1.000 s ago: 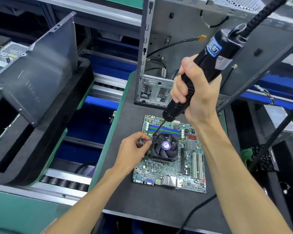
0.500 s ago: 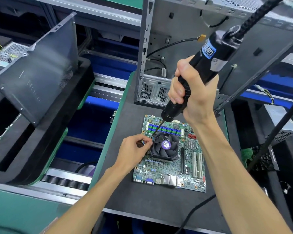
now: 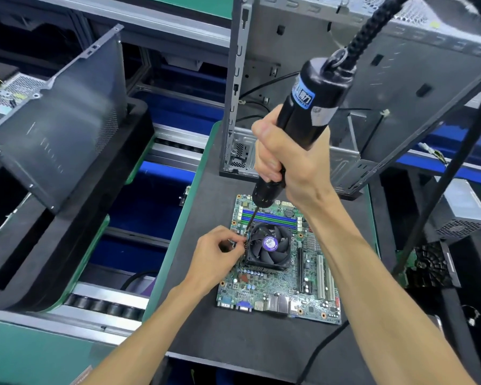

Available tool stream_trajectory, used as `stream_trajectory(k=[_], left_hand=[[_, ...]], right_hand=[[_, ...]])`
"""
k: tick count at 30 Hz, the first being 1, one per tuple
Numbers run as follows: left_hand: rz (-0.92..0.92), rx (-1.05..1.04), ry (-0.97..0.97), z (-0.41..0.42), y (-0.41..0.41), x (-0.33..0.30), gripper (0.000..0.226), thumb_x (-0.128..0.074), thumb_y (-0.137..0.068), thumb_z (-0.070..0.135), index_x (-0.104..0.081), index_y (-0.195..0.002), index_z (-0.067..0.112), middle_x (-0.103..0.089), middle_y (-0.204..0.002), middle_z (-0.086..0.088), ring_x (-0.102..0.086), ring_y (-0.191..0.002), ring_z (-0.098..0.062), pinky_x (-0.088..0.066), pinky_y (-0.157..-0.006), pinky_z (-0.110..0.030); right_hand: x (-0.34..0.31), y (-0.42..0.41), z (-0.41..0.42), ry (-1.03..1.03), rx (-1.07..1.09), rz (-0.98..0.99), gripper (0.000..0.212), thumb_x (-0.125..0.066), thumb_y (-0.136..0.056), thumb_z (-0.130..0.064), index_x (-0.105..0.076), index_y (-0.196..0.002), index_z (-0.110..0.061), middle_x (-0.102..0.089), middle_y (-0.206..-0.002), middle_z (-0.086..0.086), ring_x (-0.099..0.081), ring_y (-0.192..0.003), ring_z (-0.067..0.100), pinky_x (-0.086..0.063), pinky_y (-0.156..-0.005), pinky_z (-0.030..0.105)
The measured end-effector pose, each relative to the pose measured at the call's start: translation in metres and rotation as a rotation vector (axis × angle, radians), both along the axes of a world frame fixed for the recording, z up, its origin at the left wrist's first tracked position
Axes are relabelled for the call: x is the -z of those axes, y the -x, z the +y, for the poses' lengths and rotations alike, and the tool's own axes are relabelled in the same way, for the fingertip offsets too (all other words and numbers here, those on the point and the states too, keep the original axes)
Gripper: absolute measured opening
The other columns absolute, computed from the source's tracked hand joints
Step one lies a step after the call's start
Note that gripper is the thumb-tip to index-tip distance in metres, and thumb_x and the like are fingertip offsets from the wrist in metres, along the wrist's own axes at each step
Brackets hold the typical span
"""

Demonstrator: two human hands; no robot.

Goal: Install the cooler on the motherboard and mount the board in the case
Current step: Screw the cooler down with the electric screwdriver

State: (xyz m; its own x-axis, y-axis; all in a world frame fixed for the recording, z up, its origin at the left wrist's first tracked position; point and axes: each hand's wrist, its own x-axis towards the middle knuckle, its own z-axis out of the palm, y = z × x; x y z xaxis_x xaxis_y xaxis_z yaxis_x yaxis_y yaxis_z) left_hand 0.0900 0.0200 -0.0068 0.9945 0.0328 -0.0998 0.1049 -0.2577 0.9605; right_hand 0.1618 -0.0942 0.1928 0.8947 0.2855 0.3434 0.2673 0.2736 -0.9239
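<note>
A green motherboard [image 3: 311, 290] lies flat on the dark work mat. A black fan cooler [image 3: 270, 248] with a purple hub label sits on it. My right hand [image 3: 292, 168] is wrapped around a black electric screwdriver [image 3: 311, 107], its bit angled down to the cooler's far-left corner. My left hand [image 3: 214, 254] rests at the cooler's left edge, fingertips pinched together by the bit tip on something small that I cannot make out. The open grey computer case [image 3: 372, 79] stands upright behind the board.
A detached grey side panel [image 3: 67, 112] leans in a black foam holder at left. The screwdriver's braided cable [image 3: 372, 23] arcs overhead, and a black cable [image 3: 320, 354] trails off the mat's front. A power supply [image 3: 461, 209] and a second fan part sit at right.
The screwdriver has tilted more upright and swung left, its bit still at the cooler's far-left corner. My left hand stays pinched by the tip.
</note>
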Motion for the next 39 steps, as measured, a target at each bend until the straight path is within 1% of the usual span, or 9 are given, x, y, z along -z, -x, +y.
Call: stream_trajectory(k=[8, 17, 20, 24, 26, 28, 30, 33, 39], left_hand=[[-0.009, 0.025, 0.034, 0.002, -0.001, 0.002, 0.025, -0.071, -0.083, 0.007, -0.077, -0.081, 0.030, -0.063, -0.083, 0.016, -0.053, -0.060, -0.002, -0.041, -0.061, -0.011], [-0.014, 0.033, 0.041, 0.003, -0.004, 0.003, 0.036, -0.070, -0.082, 0.006, -0.075, -0.074, 0.041, -0.065, -0.084, 0.013, -0.060, -0.068, -0.006, -0.045, -0.065, -0.012], [-0.014, 0.062, -0.007, 0.004, -0.005, 0.001, 0.032, -0.070, -0.083, 0.010, -0.073, -0.074, 0.040, -0.065, -0.086, 0.013, -0.061, -0.068, -0.008, -0.047, -0.065, -0.016], [-0.028, 0.113, -0.130, 0.006, -0.011, -0.011, 0.017, -0.065, -0.085, 0.020, -0.070, -0.078, 0.034, -0.063, -0.089, 0.015, -0.061, -0.069, -0.010, -0.053, -0.066, -0.033], [-0.086, 0.110, -0.239, 0.005, -0.013, -0.019, 0.013, -0.063, -0.086, 0.024, -0.066, -0.084, 0.037, -0.059, -0.094, 0.018, -0.060, -0.072, -0.008, -0.052, -0.067, -0.031], [-0.177, 0.085, -0.330, 0.000, -0.015, -0.028, 0.013, -0.062, -0.087, 0.026, -0.062, -0.093, 0.037, -0.054, -0.099, 0.020, -0.057, -0.083, -0.004, -0.046, -0.072, -0.025], [-0.299, 0.086, -0.400, -0.008, -0.015, -0.035, 0.014, -0.061, -0.087, 0.025, -0.060, -0.101, 0.031, -0.051, -0.104, 0.018, -0.051, -0.096, -0.004, -0.039, -0.082, -0.025], [-0.421, 0.199, -0.464, -0.026, -0.014, -0.044, 0.022, -0.060, -0.086, 0.031, -0.060, -0.107, 0.026, -0.053, -0.112, 0.013, -0.049, -0.108, -0.008, -0.031, -0.093, -0.023], [-0.496, 0.431, -0.634, -0.052, -0.005, -0.040, 0.069, -0.066, -0.074, 0.062, -0.055, -0.129, 0.023, -0.052, -0.132, 0.010, -0.044, -0.129, -0.009, -0.022, -0.114, -0.035]], right_hand=[[0.001, -0.004, 0.007, 0.036, -0.003, 0.011, 0.025, -0.068, -0.080, -0.019, -0.051, -0.063, -0.013, -0.035, -0.043, 0.001, -0.029, -0.033, 0.018, -0.031, -0.043, 0.025], [0.001, -0.012, 0.002, 0.000, 0.028, 0.036, 0.028, -0.066, -0.082, -0.019, -0.047, -0.062, -0.014, -0.034, -0.043, -0.002, -0.029, -0.033, 0.016, -0.032, -0.042, 0.022], [0.001, -0.012, 0.002, 0.002, 0.040, 0.025, 0.023, -0.066, -0.083, -0.019, -0.054, -0.066, -0.013, -0.035, -0.044, 0.000, -0.030, -0.033, 0.016, -0.033, -0.042, 0.022], [-0.005, -0.012, -0.006, -0.034, 0.047, 0.016, 0.011, -0.065, -0.085, -0.019, -0.064, -0.080, -0.010, -0.039, -0.045, -0.002, -0.033, -0.033, 0.015, -0.035, -0.043, 0.021], [-0.010, -0.010, -0.015, -0.060, 0.079, 0.016, 0.013, -0.065, -0.085, -0.021, -0.063, -0.082, -0.008, -0.040, -0.045, -0.003, -0.033, -0.033, 0.015, -0.034, -0.043, 0.022], [-0.015, -0.007, -0.025, -0.098, 0.125, 0.011, 0.014, -0.066, -0.083, -0.022, -0.063, -0.079, -0.009, -0.040, -0.044, -0.004, -0.032, -0.033, 0.014, -0.033, -0.043, 0.021], [-0.021, -0.002, -0.036, -0.140, 0.158, 0.006, 0.013, -0.066, -0.082, -0.023, -0.064, -0.075, -0.012, -0.039, -0.044, -0.004, -0.029, -0.033, 0.015, -0.032, -0.043, 0.020], [-0.026, 0.008, -0.054, -0.176, 0.203, 0.009, 0.015, -0.066, -0.081, -0.024, -0.063, -0.070, -0.014, -0.038, -0.043, -0.003, -0.028, -0.032, 0.015, -0.030, -0.043, 0.020], [-0.029, 0.033, -0.087, -0.164, 0.319, 0.026, 0.020, -0.065, -0.080, -0.025, -0.059, -0.062, -0.018, -0.034, -0.043, -0.002, -0.026, -0.033, 0.015, -0.027, -0.043, 0.022]])
